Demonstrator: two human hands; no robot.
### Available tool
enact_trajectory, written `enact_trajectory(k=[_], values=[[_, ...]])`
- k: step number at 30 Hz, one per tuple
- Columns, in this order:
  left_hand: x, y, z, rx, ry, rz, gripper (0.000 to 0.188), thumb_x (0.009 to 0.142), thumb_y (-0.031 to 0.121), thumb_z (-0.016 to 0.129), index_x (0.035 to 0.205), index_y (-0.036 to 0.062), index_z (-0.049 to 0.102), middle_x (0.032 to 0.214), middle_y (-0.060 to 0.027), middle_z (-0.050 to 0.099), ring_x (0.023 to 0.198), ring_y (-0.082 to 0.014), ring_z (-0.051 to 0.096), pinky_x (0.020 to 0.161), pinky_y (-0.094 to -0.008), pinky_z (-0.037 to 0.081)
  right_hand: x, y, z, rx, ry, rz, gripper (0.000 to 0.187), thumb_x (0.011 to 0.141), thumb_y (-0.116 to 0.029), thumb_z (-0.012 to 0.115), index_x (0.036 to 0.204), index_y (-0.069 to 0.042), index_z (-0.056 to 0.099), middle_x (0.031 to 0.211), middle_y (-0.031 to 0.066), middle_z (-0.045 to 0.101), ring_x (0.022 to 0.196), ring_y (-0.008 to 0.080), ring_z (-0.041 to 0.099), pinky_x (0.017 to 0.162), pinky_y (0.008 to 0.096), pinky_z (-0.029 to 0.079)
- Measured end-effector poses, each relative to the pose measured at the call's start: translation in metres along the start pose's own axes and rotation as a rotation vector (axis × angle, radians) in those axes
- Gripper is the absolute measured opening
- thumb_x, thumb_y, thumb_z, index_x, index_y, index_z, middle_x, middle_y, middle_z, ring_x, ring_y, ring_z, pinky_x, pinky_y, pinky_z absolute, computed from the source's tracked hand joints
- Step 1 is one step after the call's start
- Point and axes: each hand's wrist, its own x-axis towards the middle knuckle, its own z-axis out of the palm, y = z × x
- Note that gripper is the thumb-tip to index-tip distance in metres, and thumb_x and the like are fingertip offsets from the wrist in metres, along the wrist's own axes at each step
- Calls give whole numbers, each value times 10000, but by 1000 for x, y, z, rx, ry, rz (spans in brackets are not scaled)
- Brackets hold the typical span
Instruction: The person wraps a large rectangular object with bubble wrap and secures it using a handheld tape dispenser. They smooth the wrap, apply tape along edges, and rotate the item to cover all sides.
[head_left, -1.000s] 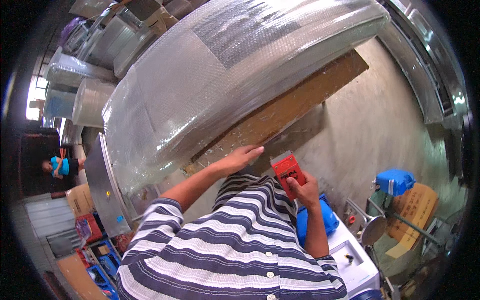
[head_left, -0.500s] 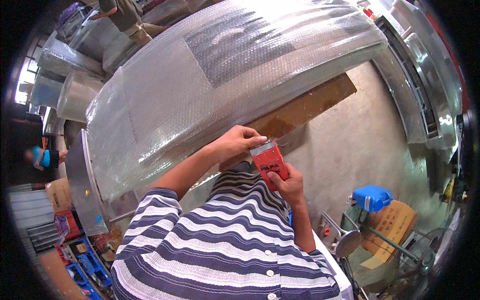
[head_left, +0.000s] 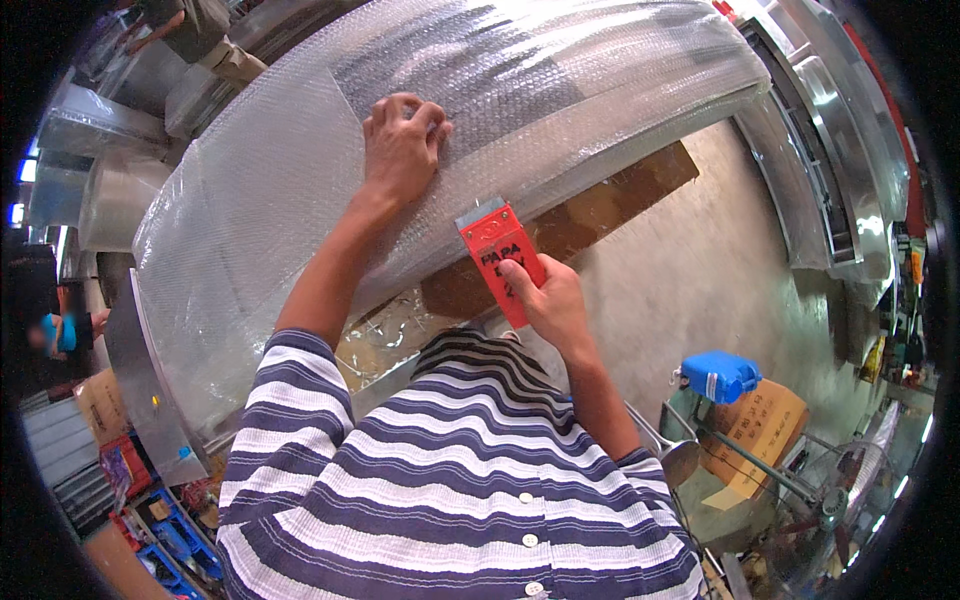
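Observation:
My right hand (head_left: 552,303) is closed round a flat red tool (head_left: 503,262) with a grey metal end and black handwriting on its face. Its metal end points away from me, over the near edge of a large object in clear bubble wrap (head_left: 270,190). My left hand (head_left: 402,148) rests on top of the wrapped object, fingers curled down against a darker patch of the wrap. What those fingertips hold, if anything, is hidden beneath them.
Under the near edge lies a brown board (head_left: 620,205). To the right stand a blue case (head_left: 720,376), a cardboard box (head_left: 757,435) and a floor fan (head_left: 835,500). Wrapped metal units (head_left: 825,190) line the far right. Another person (head_left: 190,30) is at the upper left.
My left hand has left the tool's metal end and reached forward onto the bubble wrap. My right hand has moved the red tool slightly forward and left. The view has shifted a little.

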Motion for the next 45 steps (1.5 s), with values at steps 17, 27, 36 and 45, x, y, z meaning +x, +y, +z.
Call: enact_trajectory(k=[17,27,36,45], values=[[-10,-22,23,174,-236,-183,852,948,815,348,1647,345,223,1693,-289,64,1587,-419,26,1242,-607,42,-17,67,23,237,30,35,460,964,-438,728,1030,17,718,841,63,722,765,118,635,704,307,530],[-3,-18,22,170,-269,-211,903,923,828,358,1642,288,272,1691,-296,61,1589,-413,1,1248,-597,16,-6,126,48,236,70,29,546,897,-560,746,1024,-29,741,826,134,741,761,227,709,728,390,561],[-6,-14,20,181,-274,-207,887,934,833,330,1641,299,275,1684,-311,73,1587,-422,21,1243,-605,31,0,152,50,185,-22,0,523,917,-546,718,982,-27,733,838,188,729,758,335,714,723,443,548],[-48,42,2,160,58,526,868,912,394,663,1593,-4,301,1658,-269,245,1558,-405,215,1260,-543,197,55,129,45,35,-138,-64,533,931,-542,688,955,-12,735,826,250,714,797,424,719,714,490,536]])
